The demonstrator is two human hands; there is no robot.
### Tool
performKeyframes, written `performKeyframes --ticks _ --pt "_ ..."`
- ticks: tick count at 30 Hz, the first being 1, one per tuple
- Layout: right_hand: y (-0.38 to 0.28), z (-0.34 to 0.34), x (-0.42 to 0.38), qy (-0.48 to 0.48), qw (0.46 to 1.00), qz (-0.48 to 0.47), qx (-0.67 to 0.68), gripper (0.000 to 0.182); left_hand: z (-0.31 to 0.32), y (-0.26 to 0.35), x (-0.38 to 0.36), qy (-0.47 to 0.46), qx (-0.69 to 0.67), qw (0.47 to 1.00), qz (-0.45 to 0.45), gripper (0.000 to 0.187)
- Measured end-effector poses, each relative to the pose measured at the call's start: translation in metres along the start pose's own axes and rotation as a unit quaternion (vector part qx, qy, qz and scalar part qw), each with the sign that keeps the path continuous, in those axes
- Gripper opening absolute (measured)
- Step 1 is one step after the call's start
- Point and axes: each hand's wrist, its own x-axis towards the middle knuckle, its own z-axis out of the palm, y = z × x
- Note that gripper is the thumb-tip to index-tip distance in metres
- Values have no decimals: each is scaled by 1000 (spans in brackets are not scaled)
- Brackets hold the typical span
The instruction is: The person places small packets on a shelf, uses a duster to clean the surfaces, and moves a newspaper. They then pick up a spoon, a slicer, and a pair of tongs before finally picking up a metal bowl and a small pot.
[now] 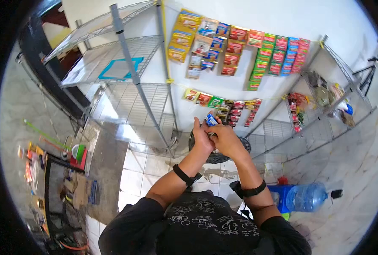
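Observation:
My left hand [202,137] is in front of my chest, palm up, with its thumb stretched out and its fingers curled behind a small blue sachet [211,120]. My right hand [227,138] lies across the left palm, fingers bent inward just below the sachet; what they pinch is mostly hidden. Both hands touch each other. Beneath them stands a round black stool or basket [218,159], largely covered by my hands and forearms. Just beyond hangs a lower row of sachets [215,102] on a yellow cord.
Strips of colourful sachets [233,51] hang on the wall ahead. A wire shelf [155,106] rises at left, bearing a blue-edged sheet [120,69]. Another wire rack [282,131] at right carries packets. A water jug [308,197] lies near my right elbow; a cluttered table [48,187] stands far left.

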Motion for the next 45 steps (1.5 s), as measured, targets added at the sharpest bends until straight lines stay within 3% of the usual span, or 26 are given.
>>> performKeyframes --ticks 6,10,16,18,21,24,27,29,31,35,38,45 --pt "6 33 3 -63 989 39 130 28 -17 24 -20 55 29 994 85 57" --pt "4 64 9 -69 990 30 122 32 -39 43 -25 100 35 987 125 52" --pt "-2 93 30 -130 981 11 146 33 -49 77 -34 175 -3 978 113 48" --pt "-6 111 41 -178 950 69 248 33 -62 98 -34 180 -9 978 105 48" --pt "-23 146 56 -192 951 90 226 30 -92 136 -38 168 -21 982 87 50" --pt "-46 189 71 -156 982 20 107 26 -118 178 -46 160 -33 985 58 46" --pt "-74 224 86 -174 979 66 86 25 -137 216 -56 191 -17 979 68 44" --pt "-74 254 94 -171 976 61 119 23 -149 242 -60 191 -8 979 73 43" --pt "-84 275 103 -171 946 124 245 24 -146 268 -71 239 48 967 79 41" --pt "-103 300 116 -145 904 190 355 22 -135 301 -85 256 59 960 99 39" --pt "-121 306 127 -165 938 141 270 24 -135 320 -84 274 95 946 148 39" --pt "-146 320 148 -138 922 188 308 27 -123 350 -91 247 78 947 192 34"
